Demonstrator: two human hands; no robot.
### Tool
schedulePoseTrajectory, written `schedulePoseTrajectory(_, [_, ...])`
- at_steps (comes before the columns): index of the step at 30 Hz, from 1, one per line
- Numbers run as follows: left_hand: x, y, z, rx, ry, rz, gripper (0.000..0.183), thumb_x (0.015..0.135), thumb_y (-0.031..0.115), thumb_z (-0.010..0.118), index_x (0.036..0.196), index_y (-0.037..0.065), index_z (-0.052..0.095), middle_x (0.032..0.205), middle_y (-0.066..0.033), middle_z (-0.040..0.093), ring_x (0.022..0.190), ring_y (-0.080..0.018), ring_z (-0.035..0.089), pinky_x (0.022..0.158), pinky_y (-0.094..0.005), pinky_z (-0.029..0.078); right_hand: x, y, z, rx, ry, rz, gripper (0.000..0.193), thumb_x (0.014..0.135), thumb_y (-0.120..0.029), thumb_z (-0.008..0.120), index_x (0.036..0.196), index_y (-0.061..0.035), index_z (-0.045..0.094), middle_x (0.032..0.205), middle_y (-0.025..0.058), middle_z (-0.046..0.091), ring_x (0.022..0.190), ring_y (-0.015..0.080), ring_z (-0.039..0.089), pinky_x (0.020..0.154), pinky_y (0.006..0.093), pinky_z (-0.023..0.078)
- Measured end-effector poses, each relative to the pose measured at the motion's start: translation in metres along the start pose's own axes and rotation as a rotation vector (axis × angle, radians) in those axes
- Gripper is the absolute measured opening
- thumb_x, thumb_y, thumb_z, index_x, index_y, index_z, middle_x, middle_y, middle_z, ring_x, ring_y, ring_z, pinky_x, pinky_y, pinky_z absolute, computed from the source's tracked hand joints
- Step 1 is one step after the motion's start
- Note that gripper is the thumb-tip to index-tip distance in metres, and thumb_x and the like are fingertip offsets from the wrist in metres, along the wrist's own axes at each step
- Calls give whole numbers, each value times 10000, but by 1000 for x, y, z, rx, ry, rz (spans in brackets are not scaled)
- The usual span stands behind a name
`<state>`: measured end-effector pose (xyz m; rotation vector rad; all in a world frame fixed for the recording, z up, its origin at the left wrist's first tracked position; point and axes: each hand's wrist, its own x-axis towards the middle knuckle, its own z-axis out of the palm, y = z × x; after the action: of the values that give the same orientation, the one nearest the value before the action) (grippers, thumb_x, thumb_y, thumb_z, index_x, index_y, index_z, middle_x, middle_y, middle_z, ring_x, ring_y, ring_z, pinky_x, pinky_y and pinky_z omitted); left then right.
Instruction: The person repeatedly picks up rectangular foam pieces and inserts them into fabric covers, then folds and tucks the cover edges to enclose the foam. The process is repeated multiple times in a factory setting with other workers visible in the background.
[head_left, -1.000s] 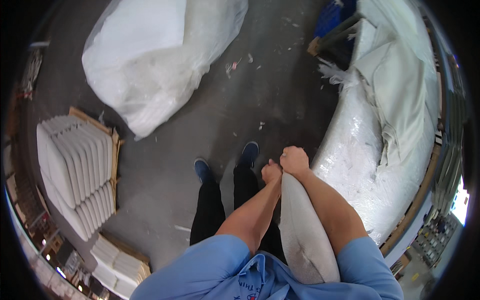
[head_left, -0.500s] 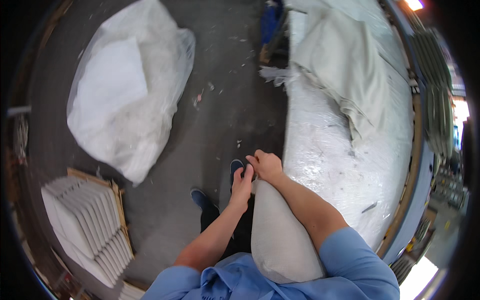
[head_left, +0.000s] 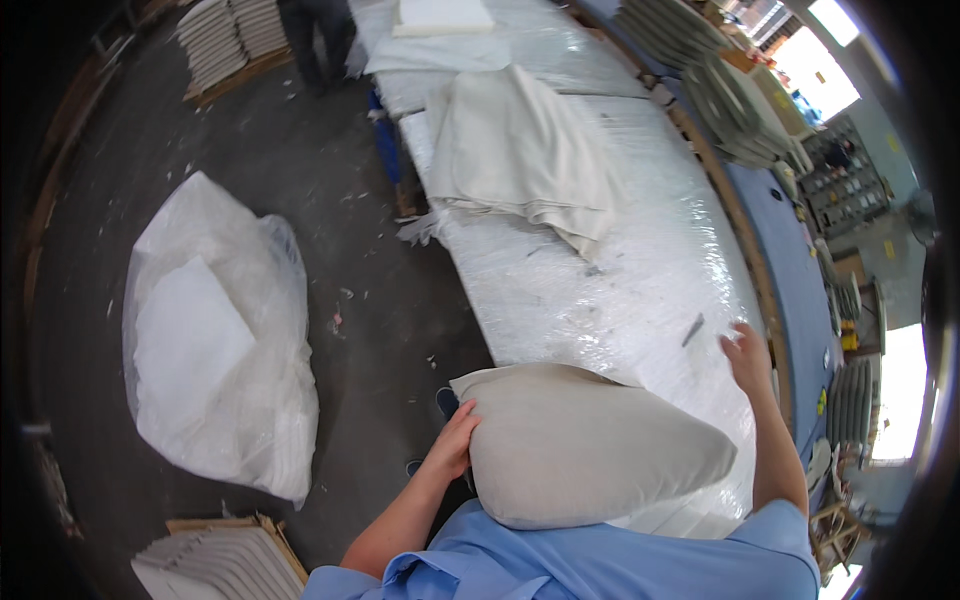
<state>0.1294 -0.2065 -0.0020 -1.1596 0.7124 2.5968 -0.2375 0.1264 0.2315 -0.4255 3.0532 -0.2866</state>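
Note:
A plump beige cushion [head_left: 600,445] lies across the front of my body, at the near edge of the plastic-wrapped table [head_left: 560,320]. My left hand [head_left: 460,438] grips its left end, the thumb side against the fabric. To the right, my right hand [head_left: 746,358] is raised apart from the cushion, fingers loosely spread with nothing seen in them. A small dark grey, narrow object [head_left: 692,330] rests on the plastic close to that hand; its kind is too small to make out. Farther along the table is a crumpled heap of beige fabric [head_left: 520,160].
A large clear bag of white stuffing [head_left: 220,350] lies on the floor at left. Stacked pale panels [head_left: 220,565] stand at the lower left, more [head_left: 215,50] at the far left. A person's legs [head_left: 318,45] show at the back. A blue table [head_left: 765,230] runs along the right.
The cushion has turned from upright to sideways across my body. My hands, together at its top before, have parted: the left onto its left end, the right out over the table. The view has shifted right.

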Motion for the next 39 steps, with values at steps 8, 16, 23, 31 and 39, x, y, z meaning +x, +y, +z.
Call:
schedulePoseTrajectory(8, [-53, -34, 20, 229, 36, 1, 755, 1104, 464, 490, 1702, 232, 92, 1671, -80, 368, 1414, -272, 513, 1056, -524, 519, -294, 57, 41, 1446, -341, 1096, 979, 876, -714, 690, 1612, -154, 366, 1632, 190, 333, 1473, 473, 348, 1089, 802, 308])
schedulePoseTrajectory(16, [-106, -61, -6, 784, -190, -59, 735, 1087, 427, 519, 1690, 199, 164, 1398, -177, 625, 761, -242, 724, 702, -349, 595, -283, 20, 97, 1603, -42, 927, 668, 843, -160, 763, 1455, -58, 514, 1368, 190, 630, 1291, 426, 562, 1158, 575, 425])
schedulePoseTrajectory(23, [-158, -91, -79, 736, -9, -20, 642, 1060, 399, 599, 1601, 101, 423, 1350, -165, 675, 844, -203, 716, 689, -311, 559, -204, -12, 15, 1084, -1, 419, 642, 677, 41, 691, 1314, 44, 613, 1150, 195, 705, 1048, 345, 689, 930, 467, 572])
schedulePoseTrajectory(31, [-220, -69, -149, 448, 314, 54, 595, 1031, 223, 655, 1550, 57, 415, 1278, -174, 639, 917, -260, 721, 828, -386, 611, -159, -174, -74, 140, -267, -418, 794, 716, -134, 828, 1456, -114, 543, 1141, 201, 748, 1064, 353, 725, 944, 451, 555])
schedulePoseTrajectory(39, [-185, -44, -80, 758, 124, 548, 735, 981, 187, 746, 1613, 92, 384, 1287, -165, 649, 894, -172, 668, 766, -329, 570, -177, -214, 33, -90, -243, -943, 661, 770, -137, 750, 1400, -113, 549, 1142, 139, 713, 1090, 378, 690, 922, 522, 527])
